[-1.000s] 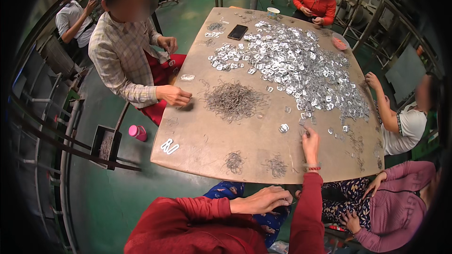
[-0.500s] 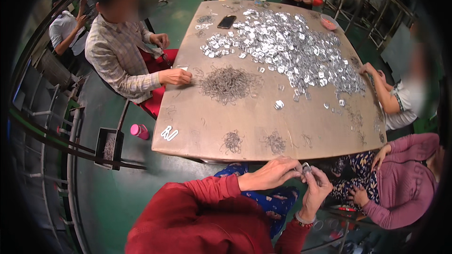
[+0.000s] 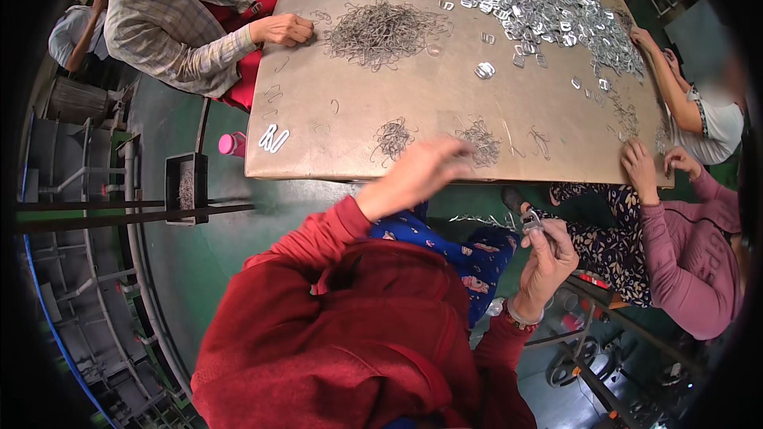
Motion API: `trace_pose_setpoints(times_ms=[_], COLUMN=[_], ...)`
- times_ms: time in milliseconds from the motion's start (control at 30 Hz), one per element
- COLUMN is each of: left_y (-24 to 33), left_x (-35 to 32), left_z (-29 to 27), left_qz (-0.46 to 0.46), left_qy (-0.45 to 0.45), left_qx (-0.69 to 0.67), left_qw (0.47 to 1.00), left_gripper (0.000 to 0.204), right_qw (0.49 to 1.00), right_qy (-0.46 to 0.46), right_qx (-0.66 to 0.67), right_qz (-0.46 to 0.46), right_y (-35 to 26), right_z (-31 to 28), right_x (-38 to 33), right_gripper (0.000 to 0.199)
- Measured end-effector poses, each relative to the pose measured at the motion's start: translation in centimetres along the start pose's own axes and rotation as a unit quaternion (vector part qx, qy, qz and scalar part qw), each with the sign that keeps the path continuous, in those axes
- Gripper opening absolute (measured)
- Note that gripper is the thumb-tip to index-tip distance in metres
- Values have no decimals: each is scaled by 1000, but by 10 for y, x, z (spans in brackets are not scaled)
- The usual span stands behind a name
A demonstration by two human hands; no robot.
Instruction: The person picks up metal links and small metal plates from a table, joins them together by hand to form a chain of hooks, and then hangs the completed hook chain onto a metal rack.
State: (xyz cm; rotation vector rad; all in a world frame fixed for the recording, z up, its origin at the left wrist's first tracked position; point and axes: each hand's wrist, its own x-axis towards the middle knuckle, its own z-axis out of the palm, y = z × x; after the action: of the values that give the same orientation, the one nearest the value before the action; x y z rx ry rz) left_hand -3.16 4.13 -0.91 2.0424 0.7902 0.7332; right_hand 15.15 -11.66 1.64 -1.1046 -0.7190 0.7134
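Note:
My right hand (image 3: 548, 262) is closed around a small silver metal buckle (image 3: 532, 222), pinched between thumb and fingers in front of the table's near edge. Over that edge, my left hand (image 3: 421, 172) reaches out, its fingers stretched and blurred by motion; nothing can be made out in them. Its fingertips are nearest a small pile of bent wire pieces (image 3: 479, 141); whether they touch it I cannot tell. Another small wire pile (image 3: 393, 138) lies just left of it.
On the table (image 3: 318, 147) lie a large wire heap (image 3: 381, 32), a broad spread of silver buckles (image 3: 509, 0) and two white loops (image 3: 273, 139). Co-workers sit left and right, one person's hand (image 3: 638, 167) at the near right corner. A black bin (image 3: 187, 189) and pink bottle (image 3: 232, 144) stand left.
My left hand has left the buckle and moved up and left over the table's edge. My right hand keeps the buckle, slightly lower and further right. The view has tilted down.

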Motion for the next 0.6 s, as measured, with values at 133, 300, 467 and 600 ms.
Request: trace_pose_setpoints(times_ms=[133, 300, 467, 600], left_y=[-70, -145, -151, -151], left_x=[31, 71, 79, 84], left_z=[-86, -122, -123, -131], left_qz=[-10, 60, 67, 51], left_qy=[69, 26, -24, 3], left_qx=[265, 400, 460, 434], left_qw=[962, 914, 885, 900], left_gripper=[11, 10, 10, 13], right_qw=[998, 995, 997, 997], right_qy=[-24, -29, -12, 0], right_qx=[-33, -51, -35, -36], right_qz=[42, 75, 65, 68], right_y=[0, -4, -2, -2], right_z=[3, 8, 7, 9], right_x=[1, 2, 6, 7], right_gripper=[16, 16, 15, 14])
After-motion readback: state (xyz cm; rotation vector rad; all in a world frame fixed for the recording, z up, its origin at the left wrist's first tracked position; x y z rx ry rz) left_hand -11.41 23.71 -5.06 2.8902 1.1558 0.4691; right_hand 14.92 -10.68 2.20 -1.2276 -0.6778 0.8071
